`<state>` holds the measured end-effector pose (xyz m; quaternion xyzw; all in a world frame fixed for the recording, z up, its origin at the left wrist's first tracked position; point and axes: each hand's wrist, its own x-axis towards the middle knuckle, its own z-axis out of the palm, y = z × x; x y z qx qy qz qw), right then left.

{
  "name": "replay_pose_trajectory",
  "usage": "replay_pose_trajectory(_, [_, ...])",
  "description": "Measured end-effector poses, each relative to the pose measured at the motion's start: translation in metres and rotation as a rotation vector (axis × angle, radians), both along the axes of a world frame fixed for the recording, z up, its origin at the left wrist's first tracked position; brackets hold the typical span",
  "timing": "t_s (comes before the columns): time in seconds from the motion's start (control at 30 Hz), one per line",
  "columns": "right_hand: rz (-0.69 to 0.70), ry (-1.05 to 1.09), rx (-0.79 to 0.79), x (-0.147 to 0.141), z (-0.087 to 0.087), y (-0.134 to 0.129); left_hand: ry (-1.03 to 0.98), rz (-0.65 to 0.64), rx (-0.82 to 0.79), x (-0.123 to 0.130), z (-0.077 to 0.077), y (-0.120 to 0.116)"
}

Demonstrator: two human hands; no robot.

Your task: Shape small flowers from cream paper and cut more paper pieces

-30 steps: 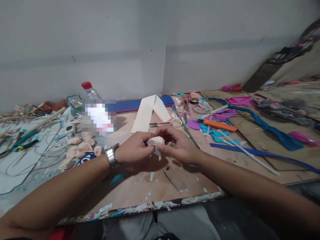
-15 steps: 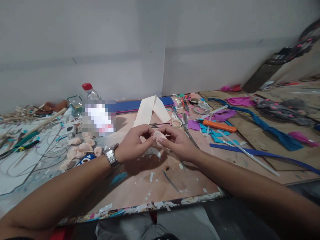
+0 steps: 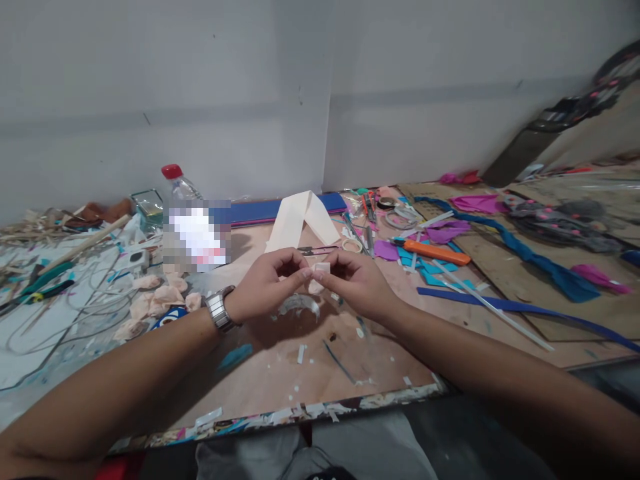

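Over the middle of the table, both hands pinch one small piece of pale peach crepe paper (image 3: 317, 285). My left hand (image 3: 273, 280), with a metal watch at the wrist, is closed, thumb and fingertips on the paper's left side. On its right side, my right hand (image 3: 357, 280) is likewise closed with thumb and fingers. Behind the hands lies a folded strip of cream paper (image 3: 287, 220), with small scissors (image 3: 317, 251) in front of it. Crumpled peach paper pieces (image 3: 157, 300) lie in a cluster left of my left wrist.
A red-capped bottle (image 3: 187, 213) stands at the back left. Green-handled pliers (image 3: 45, 283) and loose cables lie left. To the right are an orange cutter (image 3: 433, 251), a tape roll (image 3: 352, 246), clear glue sticks (image 3: 495, 310), a blue strip (image 3: 475, 301) and coloured paper scraps. A wall rises behind.
The fingers have shifted slightly on the peach paper, and more of it now shows hanging below the fingertips. Both hands stay in nearly the same place.
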<state>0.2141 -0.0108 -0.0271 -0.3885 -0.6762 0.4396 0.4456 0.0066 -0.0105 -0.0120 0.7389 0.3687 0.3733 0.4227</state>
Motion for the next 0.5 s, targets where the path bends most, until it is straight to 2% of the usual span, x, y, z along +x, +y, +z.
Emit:
replay_pose_trajectory(0.2, [-0.061,0.060,0.046,-0.0002,0.0026,-0.0005,-0.015,0.020,-0.001,0.0007,0.0008,-0.0006])
replay_pose_trajectory(0.37, [-0.048,0.093,-0.014,0.0004,0.0016,0.0006,-0.056,-0.001,0.034,0.0011,0.0021,-0.0015])
replay_pose_trajectory(0.5, [-0.052,0.105,-0.028,-0.0001,0.0015,0.0008,-0.045,0.069,0.101,0.0012,0.0020,-0.0025])
